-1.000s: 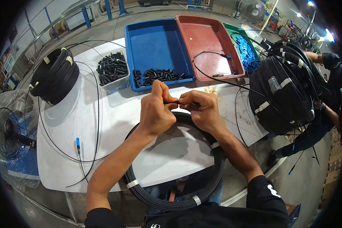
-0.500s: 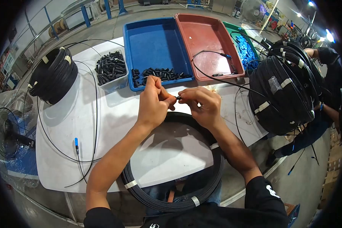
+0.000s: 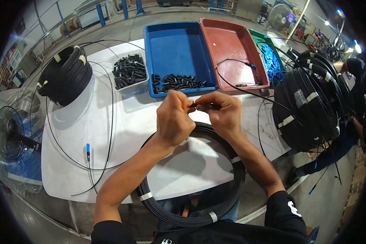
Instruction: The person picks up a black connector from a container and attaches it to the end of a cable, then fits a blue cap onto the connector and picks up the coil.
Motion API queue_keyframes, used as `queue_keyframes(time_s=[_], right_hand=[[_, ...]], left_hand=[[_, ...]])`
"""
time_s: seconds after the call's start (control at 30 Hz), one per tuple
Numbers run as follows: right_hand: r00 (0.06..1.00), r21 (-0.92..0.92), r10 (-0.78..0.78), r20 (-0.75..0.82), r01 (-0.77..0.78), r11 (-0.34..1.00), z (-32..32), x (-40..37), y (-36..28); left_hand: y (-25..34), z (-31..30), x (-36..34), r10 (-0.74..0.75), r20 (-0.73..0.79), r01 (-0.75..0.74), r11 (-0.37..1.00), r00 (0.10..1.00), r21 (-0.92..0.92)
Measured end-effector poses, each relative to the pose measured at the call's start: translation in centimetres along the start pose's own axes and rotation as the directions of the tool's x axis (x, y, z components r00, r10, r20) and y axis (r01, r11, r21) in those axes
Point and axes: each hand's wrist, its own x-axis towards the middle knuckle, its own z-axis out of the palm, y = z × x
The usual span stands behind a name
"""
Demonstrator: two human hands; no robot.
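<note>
1. A small black piece (image 3: 194, 105) is held up in the middle, over the white table (image 3: 81, 134), between a person's two hands.
2. The left hand (image 3: 175, 118) curls inward, its fingers clamped on one end of the piece; the right hand (image 3: 223, 112) pinches the other end, fingers together.
3. Below the forearms, a cable coil (image 3: 175, 218) bound with pale tape overhangs the table's near edge.
4. Just beyond the hands, black parts (image 3: 183, 82) lie along the near side of a blue tray (image 3: 175, 49), with a clear bin (image 3: 134, 90) of similar parts on its left.
5. To its right stand a red tray (image 3: 232, 40) and a green tray (image 3: 257, 38) holding blue pieces (image 3: 270, 59).
6. Larger coils flank the scene; another person (image 3: 337, 146) stands at far right.
</note>
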Motion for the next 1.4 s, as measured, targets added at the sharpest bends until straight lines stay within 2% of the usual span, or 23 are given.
queue_keyframes(time_s=[0.03, 0.1, 0.17, 0.23, 0.37, 0.43, 0.5, 0.6, 0.7, 0.77, 0.87, 0.9, 0.93, 0.97, 1.03, 1.07, 1.1, 1.13, 1.23, 1.27, 1.3, 1.37, 1.4], right_hand=[[0.991, 0.069, 0.131, 0.036, -0.133, 0.989, 0.1, 0.6, -0.4], [0.962, 0.195, 0.241, 0.125, -0.262, 0.945, 0.0, 1.8, 0.1], [0.891, 0.333, 0.284, 0.354, -0.404, 0.852, 0.0, 3.0, 2.1], [0.882, 0.308, 0.258, 0.395, -0.391, 0.867, -0.3, 3.4, 3.9], [0.951, 0.149, 0.231, 0.205, -0.264, 0.953, 0.3, 2.1, 4.7], [0.962, 0.139, 0.198, 0.19, -0.226, 0.964, 0.1, 1.3, 5.4], [0.978, -0.071, -0.165, 0.128, 0.175, 0.982, 0.1, 0.9, 5.3], [0.904, -0.219, -0.405, 0.14, 0.427, 0.878, 0.3, 1.0, 3.8], [0.86, -0.29, -0.471, 0.196, 0.51, 0.81, -0.1, 1.2, 3.5], [0.845, -0.317, -0.48, 0.236, 0.534, 0.784, -0.4, 1.1, 3.0], [0.896, -0.294, -0.38, 0.227, 0.436, 0.851, -0.3, 0.9, 2.3], [0.957, -0.192, -0.236, 0.167, 0.267, 0.944, 0.0, 0.8, 2.4], [0.989, -0.076, -0.077, 0.126, 0.087, 0.993, 0.1, 0.6, 2.5], [0.99, -0.077, -0.068, 0.124, 0.078, 0.994, 0.2, 0.5, 2.4], [0.984, 0.132, 0.126, 0.123, -0.142, 0.981, 0.2, 0.9, 2.2], [0.966, 0.192, 0.185, 0.18, -0.219, 0.957, -0.2, 1.2, 2.2], [0.966, 0.191, 0.187, 0.178, -0.221, 0.957, -0.4, 1.4, 2.6], [0.941, 0.324, 0.231, 0.248, -0.305, 0.896, -0.5, 1.6, 3.1], [0.898, 0.481, 0.269, 0.349, -0.418, 0.77, -0.7, 1.8, 3.3], [0.943, 0.434, 0.195, 0.268, -0.299, 0.85, -0.5, 1.7, 3.7], [0.975, 0.374, 0.111, 0.191, -0.177, 0.911, -0.2, 1.5, 3.8], [0.992, 0.253, 0.065, 0.11, -0.091, 0.963, 0.0, 1.0, 3.8], [0.997, 0.068, 0.003, 0.074, -0.008, 0.998, -0.1, 0.7, 3.8]], left_hand=[[-0.7, -0.2, 0.4, 0.0, -0.006, 0.0, 1.0, 1.0, 0.01], [-2.0, -0.7, 1.3, 0.522, 0.052, -0.521, 0.829, 0.851, 0.204], [-2.5, -0.7, 1.4, 0.5, 0.046, -0.495, 0.835, 0.865, 0.238], [-2.6, -0.7, 1.1, 0.229, 0.108, -0.249, 0.936, 0.967, 0.249], [-2.7, -1.0, 1.6, -0.038, 0.17, 0.007, 0.983, 0.985, 0.182], [-2.7, -1.0, 2.2, -0.329, 0.259, 0.349, 0.937, 0.908, -0.033], [-3.1, -0.8, 2.3, -0.49, 0.349, 0.562, 0.815, 0.799, -0.142], [-3.9, -0.4, 2.3, -0.658, 0.435, 0.775, 0.605, 0.615, -0.18], [-3.6, -0.1, 1.9, -0.685, 0.429, 0.808, 0.518, 0.589, -0.282], [-3.3, 0.2, 1.3, -0.654, 0.41, 0.771, 0.559, 0.636, -0.305], [-2.4, 0.0, 1.0, -0.515, 0.304, 0.591, 0.761, 0.801, -0.268], [-2.2, 0.0, 1.0, -0.512, 0.31, 0.59, 0.761, 0.801, -0.269], [-2.1, 0.0, 1.0, -0.35, 0.216, 0.393, 0.897, 0.911, -0.203], [-1.8, 0.0, 0.7, -0.164, 0.139, 0.181, 0.977, 0.977, -0.115], [-2.1, -0.4, 0.6, -0.085, 0.111, 0.095, 0.992, 0.99, -0.08], [-3.0, -0.6, 1.0, 0.214, 0.127, -0.21, 0.977, 0.968, -0.048], [-3.5, -0.8, 1.5, 0.492, 0.151, -0.495, 0.869, 0.857, -0.023], [-3.4, -1.0, 1.8, 0.59, 0.169, -0.593, 0.805, 0.79, -0.035], [-4.0, -0.2, 1.7, 0.485, 0.06, -0.484, 0.875, 0.873, -0.029], [-4.0, -0.2, 1.3, 0.337, 0.096, -0.335, 0.942, 0.937, -0.033], [-3.6, -0.5, 1.7, 0.338, 0.097, -0.336, 0.941, 0.936, -0.03], [-2.8, -1.2, 2.7, 0.049, 0.238, -0.024, 0.994, 0.97, -0.103], [-3.2, -1.3, 2.8, 0.014, 0.285, 0.024, 0.991, 0.959, -0.13]])
